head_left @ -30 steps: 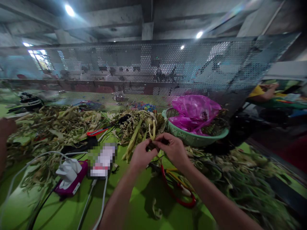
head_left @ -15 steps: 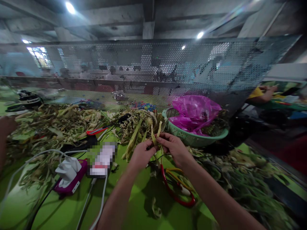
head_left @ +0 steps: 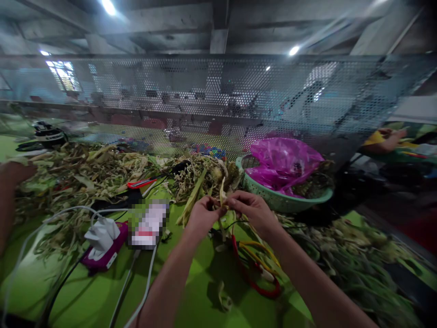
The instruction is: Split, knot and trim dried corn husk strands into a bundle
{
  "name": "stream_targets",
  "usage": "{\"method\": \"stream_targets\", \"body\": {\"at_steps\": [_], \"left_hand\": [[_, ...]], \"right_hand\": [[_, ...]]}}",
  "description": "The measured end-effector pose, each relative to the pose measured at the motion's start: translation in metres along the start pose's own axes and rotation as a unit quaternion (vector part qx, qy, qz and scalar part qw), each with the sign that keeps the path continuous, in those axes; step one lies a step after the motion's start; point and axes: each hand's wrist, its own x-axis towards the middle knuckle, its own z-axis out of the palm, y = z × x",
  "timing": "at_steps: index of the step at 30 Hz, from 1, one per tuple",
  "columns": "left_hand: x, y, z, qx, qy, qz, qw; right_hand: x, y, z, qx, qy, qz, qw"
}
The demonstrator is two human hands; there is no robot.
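Note:
My left hand (head_left: pixel 203 215) and my right hand (head_left: pixel 254 210) meet above the green table, both with their fingers pinched on a pale, dry husk strip (head_left: pixel 223 195). One end of the strip stands up between the fingertips, and another part hangs below them. Just behind my left hand lie long yellow-green husk leaves (head_left: pixel 193 198). Under my right wrist is a pair of scissors with red handles (head_left: pixel 254 284), with yellow loops (head_left: pixel 262 255) next to it. A curled husk scrap (head_left: pixel 223 298) lies on the table nearer to me.
Dry leaves (head_left: pixel 88 177) are heaped at left, where another person's hand (head_left: pixel 17 173) reaches in. A phone (head_left: pixel 150 225), power strip (head_left: pixel 105 250) with cables and red cutter (head_left: pixel 141 183) lie nearby. A green basket (head_left: pixel 283 200) holds a pink bag (head_left: pixel 287 164). Perforated panel (head_left: pixel 191 100) behind.
The view has shifted slightly, so most things appear farther right. The two spread ends of the strip now show as one upright tip, and my fingertips remain close together on it.

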Motion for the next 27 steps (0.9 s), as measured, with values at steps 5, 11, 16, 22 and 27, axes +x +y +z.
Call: {"method": "stream_targets", "body": {"at_steps": [5,11,16,22,27], "left_hand": [[-0.003,0.003,-0.002,0.185,0.012,0.052,0.981],[-0.007,0.012,-0.004,0.256,0.012,0.088,0.963],[-0.010,0.016,-0.004,0.298,0.014,0.108,0.949],[-0.012,0.017,-0.004,0.347,0.011,0.123,0.930],[-0.014,0.017,-0.005,0.374,-0.008,0.146,0.916]], "right_hand": [[0.001,-0.003,-0.005,-0.166,-0.040,-0.048,0.984],[0.000,-0.010,-0.008,-0.298,-0.055,-0.091,0.949],[0.000,-0.010,-0.005,-0.334,-0.050,-0.099,0.936],[-0.001,-0.008,-0.002,-0.354,-0.055,-0.087,0.929],[-0.005,-0.007,0.003,-0.401,-0.049,-0.097,0.910]]}}
